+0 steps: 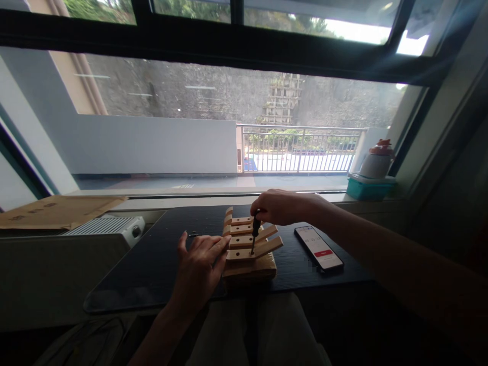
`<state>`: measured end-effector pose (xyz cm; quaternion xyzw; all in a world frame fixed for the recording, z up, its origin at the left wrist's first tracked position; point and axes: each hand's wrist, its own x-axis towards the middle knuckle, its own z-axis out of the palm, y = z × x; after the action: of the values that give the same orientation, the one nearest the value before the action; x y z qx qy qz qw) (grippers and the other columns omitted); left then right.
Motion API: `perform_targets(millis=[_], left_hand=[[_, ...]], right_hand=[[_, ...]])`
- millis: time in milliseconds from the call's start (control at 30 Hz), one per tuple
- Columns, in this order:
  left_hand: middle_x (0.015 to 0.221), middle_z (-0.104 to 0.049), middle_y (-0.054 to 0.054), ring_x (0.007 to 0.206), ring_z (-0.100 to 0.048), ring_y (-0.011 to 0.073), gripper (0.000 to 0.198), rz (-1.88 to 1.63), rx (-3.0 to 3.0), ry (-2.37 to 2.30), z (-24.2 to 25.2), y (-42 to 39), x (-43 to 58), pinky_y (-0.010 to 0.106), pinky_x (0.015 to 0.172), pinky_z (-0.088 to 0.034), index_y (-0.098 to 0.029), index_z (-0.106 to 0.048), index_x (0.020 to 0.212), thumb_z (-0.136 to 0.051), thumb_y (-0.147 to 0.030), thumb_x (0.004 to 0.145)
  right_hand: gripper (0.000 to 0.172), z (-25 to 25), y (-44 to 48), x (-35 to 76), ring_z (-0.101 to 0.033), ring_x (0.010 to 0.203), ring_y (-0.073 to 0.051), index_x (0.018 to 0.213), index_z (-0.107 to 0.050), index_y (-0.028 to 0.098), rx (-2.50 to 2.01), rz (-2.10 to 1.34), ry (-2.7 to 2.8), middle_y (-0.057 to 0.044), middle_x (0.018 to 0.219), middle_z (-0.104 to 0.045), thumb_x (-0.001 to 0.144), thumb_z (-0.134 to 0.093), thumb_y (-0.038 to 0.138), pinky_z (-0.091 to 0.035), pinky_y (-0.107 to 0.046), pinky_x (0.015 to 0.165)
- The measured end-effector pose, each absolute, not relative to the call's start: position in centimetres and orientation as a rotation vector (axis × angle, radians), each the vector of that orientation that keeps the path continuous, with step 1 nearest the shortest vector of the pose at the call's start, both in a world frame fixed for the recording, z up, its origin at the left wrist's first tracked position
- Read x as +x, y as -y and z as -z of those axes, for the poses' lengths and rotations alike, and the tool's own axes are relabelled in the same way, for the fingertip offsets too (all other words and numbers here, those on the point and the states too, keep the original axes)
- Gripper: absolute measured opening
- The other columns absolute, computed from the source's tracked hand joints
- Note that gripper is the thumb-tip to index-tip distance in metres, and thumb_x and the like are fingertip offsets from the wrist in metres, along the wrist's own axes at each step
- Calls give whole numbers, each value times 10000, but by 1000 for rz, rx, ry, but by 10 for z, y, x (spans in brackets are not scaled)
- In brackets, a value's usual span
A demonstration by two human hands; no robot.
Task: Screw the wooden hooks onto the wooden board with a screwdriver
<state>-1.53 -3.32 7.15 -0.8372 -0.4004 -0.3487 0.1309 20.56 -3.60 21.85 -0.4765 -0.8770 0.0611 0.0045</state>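
Observation:
In the middle of the dark table stands a wooden rack (244,254) of several slats with dark round holes and slanted upright ends, resting on a thicker wooden block (249,272). My right hand (273,206) is closed around the dark handle of a screwdriver (255,226). Its shaft points down, and the tip meets the nearest slat close to the slanted end. My left hand (204,262) lies against the rack's left edge, index finger and thumb pressed to the nearer slats, with another finger raised. A small dark metallic piece (193,235) lies just beyond the left fingers.
A phone (319,247) with a lit screen lies right of the rack, below my right forearm. The table (160,264) borders a window sill. On the sill, a bottle (377,160) stands on a teal box (369,188). Flat cardboard (57,211) rests by a white radiator (107,226).

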Motion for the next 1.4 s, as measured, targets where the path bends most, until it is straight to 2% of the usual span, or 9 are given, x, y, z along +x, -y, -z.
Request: perform_targets(millis=[200,400,533,700,867,1033,1233,1400], left_hand=[[1027,-676,22,996,-570,223,306,999,-2431,1161,-73,37,-15,593,1052,-131,-266,-583,1137,-506,-212,845],[1143,-640,17,1137,-485,269,274,987,-2397,1120,-82,50,-6,594,1075,-94,-264,-626,1064,-554,-183,812],[1076,-661,-1,1179,-467,271,211,912,-2505,1022,-84,55,7,589,1094,-21,-267,-667,941,-586,-147,788],[971,-683,12,1235,-424,280,184,786,-2567,996,-80,51,20,581,1100,39,-253,-678,911,-595,-139,793],[969,-700,-4,1217,-440,288,196,747,-2626,1033,-82,50,26,620,1075,91,-257,-675,920,-559,-134,820],[911,-710,-12,1186,-460,289,197,762,-2653,1058,-83,50,27,634,1066,103,-252,-683,880,-560,-118,805],[850,-708,3,1118,-504,274,213,803,-2664,1020,-82,49,26,653,1056,85,-248,-689,842,-533,-108,808],[852,-705,17,1084,-520,271,222,789,-2662,1012,-83,50,27,651,1063,61,-240,-689,860,-538,-93,790]], right_hand=[[278,-219,36,203,-480,583,-89,1003,-672,159,-1541,-214,2726,-41,785,-648,854,-454,248,-329,-237,531],[267,-226,41,200,-488,595,-89,1008,-683,198,-1485,-174,2742,-20,782,-660,816,-499,223,-325,-232,538],[258,-225,41,200,-479,577,-83,967,-695,176,-1487,-169,2734,-16,763,-659,815,-490,213,-321,-232,531],[261,-224,41,200,-479,582,-85,968,-695,163,-1491,-155,2725,-20,767,-658,815,-489,212,-318,-236,532],[269,-224,41,198,-456,573,-83,968,-697,155,-1457,-113,2756,-30,754,-652,818,-481,211,-300,-243,531],[250,-225,42,194,-427,528,-69,888,-700,138,-1466,-100,2764,-20,704,-629,833,-468,213,-295,-237,517],[289,-229,43,192,-462,585,-79,1062,-660,175,-1482,-161,2789,-31,832,-658,829,-496,225,-311,-230,534],[264,-225,41,192,-428,546,-83,956,-686,156,-1423,-109,2815,-21,716,-635,841,-460,227,-281,-240,510]])
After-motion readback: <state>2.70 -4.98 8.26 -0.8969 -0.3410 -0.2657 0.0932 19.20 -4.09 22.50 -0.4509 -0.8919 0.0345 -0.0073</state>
